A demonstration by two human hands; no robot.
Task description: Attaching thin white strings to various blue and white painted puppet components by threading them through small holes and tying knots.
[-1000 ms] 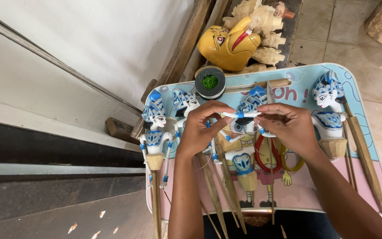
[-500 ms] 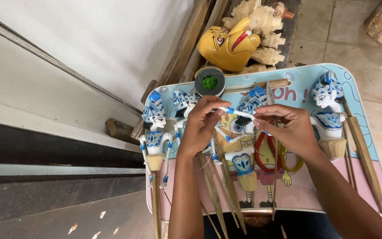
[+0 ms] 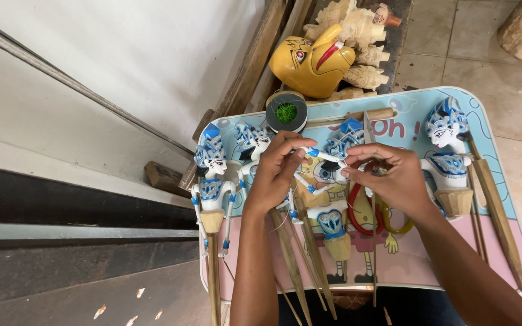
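Several white and blue wooden rod puppets lie on a small pastel table [image 3: 490, 157]. My left hand [image 3: 276, 172] pinches the jointed white and blue arm [image 3: 320, 156] of the middle puppet [image 3: 330, 211], and covers most of another puppet under it. My right hand [image 3: 391, 175] grips the same puppet at its shoulder, fingers bent over the other end of the arm. A further puppet [image 3: 211, 181] lies at the left and one [image 3: 448, 151] at the right, both untouched. Long wooden rods [image 3: 291, 265] run from the puppets toward me.
A yellow carved mask [image 3: 312, 63] and unpainted carved wooden pieces [image 3: 357, 36] lie beyond the table. A black round tin with green thread [image 3: 286, 111] sits at the table's far edge. A white wall [image 3: 122, 72] and wooden planks [image 3: 255, 60] are to the left, tiled floor [image 3: 454, 42] to the right.
My hands have shifted slightly lower and closer together over the middle puppet. My left fingers now pinch its jointed arm nearer its shoulder.
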